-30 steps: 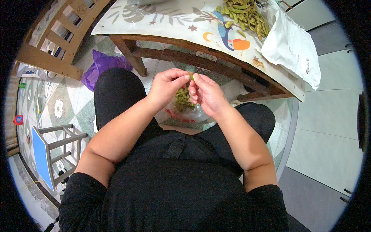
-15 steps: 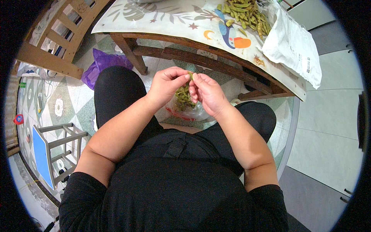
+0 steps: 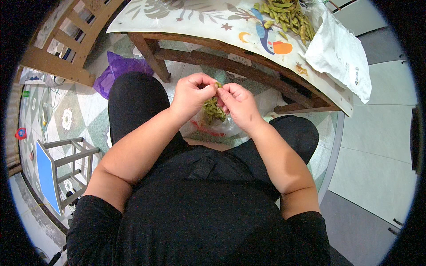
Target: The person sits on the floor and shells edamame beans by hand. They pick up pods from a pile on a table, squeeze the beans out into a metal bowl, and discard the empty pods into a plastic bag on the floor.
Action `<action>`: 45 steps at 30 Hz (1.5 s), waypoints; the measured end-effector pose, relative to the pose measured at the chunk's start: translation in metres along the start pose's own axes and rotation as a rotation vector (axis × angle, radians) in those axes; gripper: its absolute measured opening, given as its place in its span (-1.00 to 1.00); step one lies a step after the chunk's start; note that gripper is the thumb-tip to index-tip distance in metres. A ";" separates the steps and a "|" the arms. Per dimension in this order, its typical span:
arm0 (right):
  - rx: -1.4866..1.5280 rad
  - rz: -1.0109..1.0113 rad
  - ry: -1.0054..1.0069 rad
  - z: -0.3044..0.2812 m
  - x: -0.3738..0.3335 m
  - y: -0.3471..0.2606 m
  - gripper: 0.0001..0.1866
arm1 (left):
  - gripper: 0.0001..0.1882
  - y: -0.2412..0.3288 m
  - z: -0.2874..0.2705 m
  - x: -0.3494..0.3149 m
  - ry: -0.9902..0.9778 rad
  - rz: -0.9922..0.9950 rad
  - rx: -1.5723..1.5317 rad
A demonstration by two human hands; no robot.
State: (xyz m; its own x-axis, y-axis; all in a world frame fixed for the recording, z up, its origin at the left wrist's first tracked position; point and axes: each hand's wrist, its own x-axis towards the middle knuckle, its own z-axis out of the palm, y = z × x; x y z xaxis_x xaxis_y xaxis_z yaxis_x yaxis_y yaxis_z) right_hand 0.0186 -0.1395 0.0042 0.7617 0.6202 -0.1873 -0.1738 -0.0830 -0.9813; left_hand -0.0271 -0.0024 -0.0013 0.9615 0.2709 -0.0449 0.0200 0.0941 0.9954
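My left hand (image 3: pixel 191 95) and my right hand (image 3: pixel 241 105) meet over the gap between my knees. Both pinch a small green soybean pod (image 3: pixel 218 84) between thumb and fingertips; most of it is hidden by the fingers. Beneath them, a clear plastic bag (image 3: pixel 231 128) with red print holds green pods or shells (image 3: pixel 214 111), partly covered by my right hand.
Ahead stands a wooden table with a patterned cover (image 3: pixel 195 24). A pile of soybean pods (image 3: pixel 284 15) lies on it beside a white bag (image 3: pixel 339 55) drooping over the edge. A purple plastic bag (image 3: pixel 104 82) and a blue-topped stool (image 3: pixel 48 177) are on the left.
My right hand's fingers have curled in closer to the left hand, both still pinching at the pod. The view has shifted slightly, so the table sits a little further right.
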 end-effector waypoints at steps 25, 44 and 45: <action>0.135 0.148 -0.140 -0.012 0.004 -0.012 -0.74 | -0.88 -0.006 0.000 0.006 -0.142 -0.326 -0.541; -0.772 -0.489 -0.066 -0.011 0.002 -0.021 -0.86 | -0.88 -0.004 -0.007 0.008 -0.250 -0.565 -0.557; -0.792 -0.499 -0.066 -0.010 0.002 -0.019 -0.87 | -0.86 -0.005 -0.009 0.008 -0.253 -0.543 -0.560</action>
State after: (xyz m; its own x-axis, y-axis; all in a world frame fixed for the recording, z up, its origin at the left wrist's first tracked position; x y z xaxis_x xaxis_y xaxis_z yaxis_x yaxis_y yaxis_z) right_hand 0.0300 -0.1443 0.0224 0.5923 0.7683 0.2425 0.6574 -0.2868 -0.6969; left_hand -0.0220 0.0077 -0.0073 0.8914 -0.1681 -0.4208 0.4249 0.6327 0.6474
